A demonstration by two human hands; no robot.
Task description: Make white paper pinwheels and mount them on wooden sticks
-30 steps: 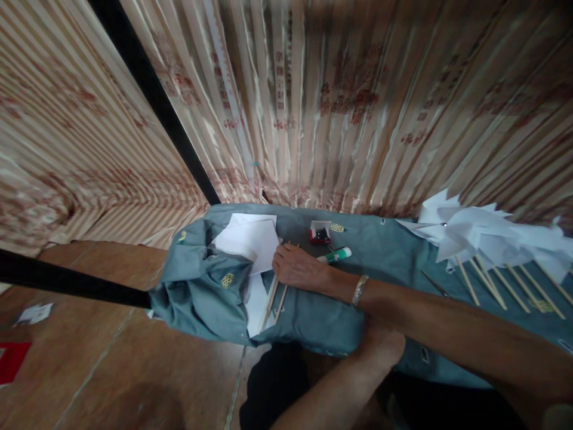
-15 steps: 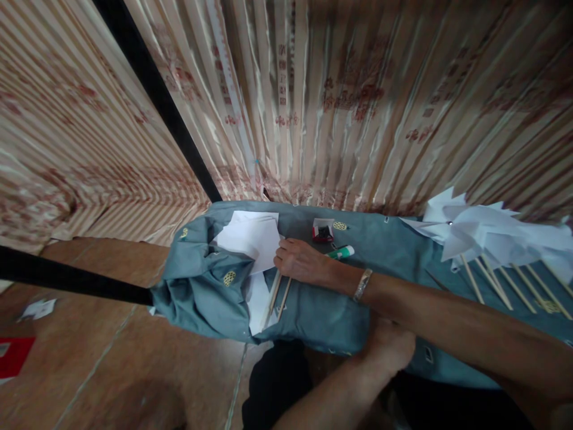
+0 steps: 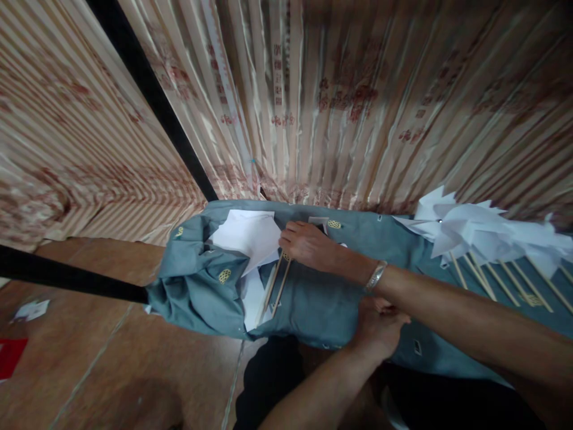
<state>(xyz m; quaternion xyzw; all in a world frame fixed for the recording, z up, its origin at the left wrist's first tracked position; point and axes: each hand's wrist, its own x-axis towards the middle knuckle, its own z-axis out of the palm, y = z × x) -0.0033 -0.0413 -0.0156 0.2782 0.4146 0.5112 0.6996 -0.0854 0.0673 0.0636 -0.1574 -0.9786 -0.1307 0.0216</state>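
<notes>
My right hand [image 3: 307, 243] reaches across from the right, a silver bracelet on its wrist. Its fingers are curled beside the right edge of the white paper sheets [image 3: 246, 233], above the upper ends of the wooden sticks [image 3: 280, 289]. What is in its fingers, if anything, is hidden. Closer to my body, my left hand [image 3: 380, 328] is closed under my right forearm; I cannot make out anything in it. A small box [image 3: 319, 221] is partly covered by my right hand. More white paper [image 3: 253, 295] lies under the sticks.
White paper pinwheels [image 3: 478, 230] on wooden sticks lie at the right of the table's blue-green cloth [image 3: 322, 310]. A pleated curtain [image 3: 304, 119] hangs along the back. Black poles [image 3: 156, 95] stand at the left. A red object [image 3: 11, 357] and paper scraps [image 3: 31, 310] are on the floor.
My right hand has shifted slightly right and up, off the paper's edge, now covering most of the box and the green glue stick. My left hand has moved slightly up and left.
</notes>
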